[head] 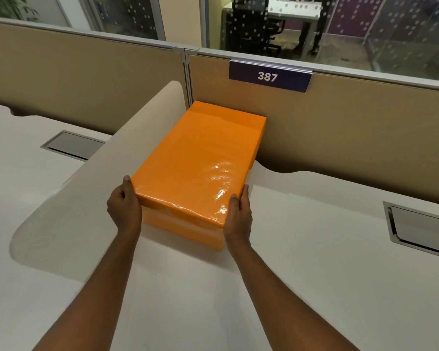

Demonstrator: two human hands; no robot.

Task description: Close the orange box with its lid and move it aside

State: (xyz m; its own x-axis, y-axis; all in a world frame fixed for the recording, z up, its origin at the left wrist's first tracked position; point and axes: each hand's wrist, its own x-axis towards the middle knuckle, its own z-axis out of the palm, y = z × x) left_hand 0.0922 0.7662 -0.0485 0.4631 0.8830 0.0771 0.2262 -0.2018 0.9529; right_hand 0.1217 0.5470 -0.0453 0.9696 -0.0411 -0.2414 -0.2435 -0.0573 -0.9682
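The orange box (185,225) stands on the white desk (302,262), its far end against the tan partition. Its glossy orange lid (200,158) sits on top and covers it; the lower box wall shows below the lid at the near end. My left hand (124,207) presses against the near left corner of the box, thumb up along the lid's edge. My right hand (238,214) holds the near right corner, fingers flat on the side. Both hands grip the box between them.
A tan partition (340,127) with a "387" sign (269,76) runs behind the box. A low white divider (86,188) curves along the left. Grey cable hatches sit in the desk at the left (72,145) and right (421,229).
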